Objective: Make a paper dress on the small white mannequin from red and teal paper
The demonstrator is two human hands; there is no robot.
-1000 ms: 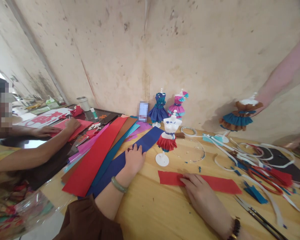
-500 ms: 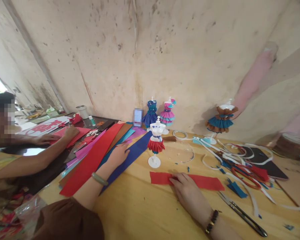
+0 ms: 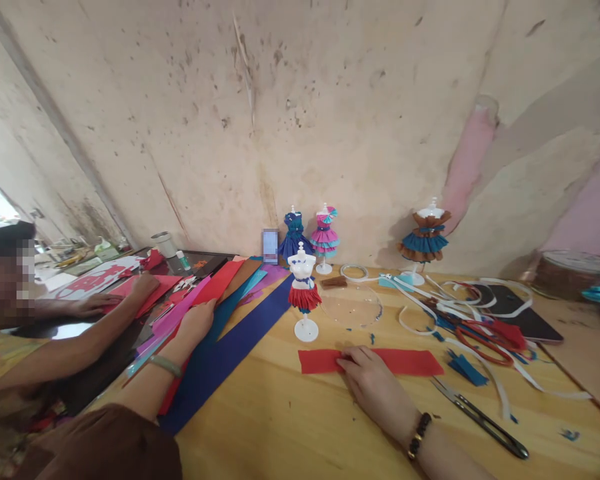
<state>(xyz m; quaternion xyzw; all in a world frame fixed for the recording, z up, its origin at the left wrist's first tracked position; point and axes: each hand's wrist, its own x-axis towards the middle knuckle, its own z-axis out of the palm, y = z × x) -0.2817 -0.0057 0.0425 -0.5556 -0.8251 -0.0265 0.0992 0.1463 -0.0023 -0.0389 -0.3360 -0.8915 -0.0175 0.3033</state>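
My left hand [image 3: 196, 328], a bracelet on its wrist, is closed on a long red crepe paper strip [image 3: 225, 277] among the coloured strips at the left; its fingertips are partly hidden. A blue strip [image 3: 235, 350] lies beside it. On the table, my right hand [image 3: 370, 380] is closed at the near edge of a short red crepe paper piece [image 3: 413, 362], fingertips pressed together on it. Behind this piece stands a small white mannequin [image 3: 301, 268] on a round base, wearing a red ruffled skirt [image 3: 304, 296].
Three dressed mannequins, in blue [image 3: 294, 233], pink [image 3: 325, 233] and brown [image 3: 424, 237], stand by the wall. Thread snips [image 3: 485, 413], red-handled scissors [image 3: 485, 343], white bands and blue scraps [image 3: 467, 370] lie at the right. A co-worker's hands [image 3: 143, 290] handle red paper at the left.
My left hand has moved left from over the blue strip to the red strip and closed on it, shifting the strip. My right hand stays on the red piece. The view has shifted slightly.
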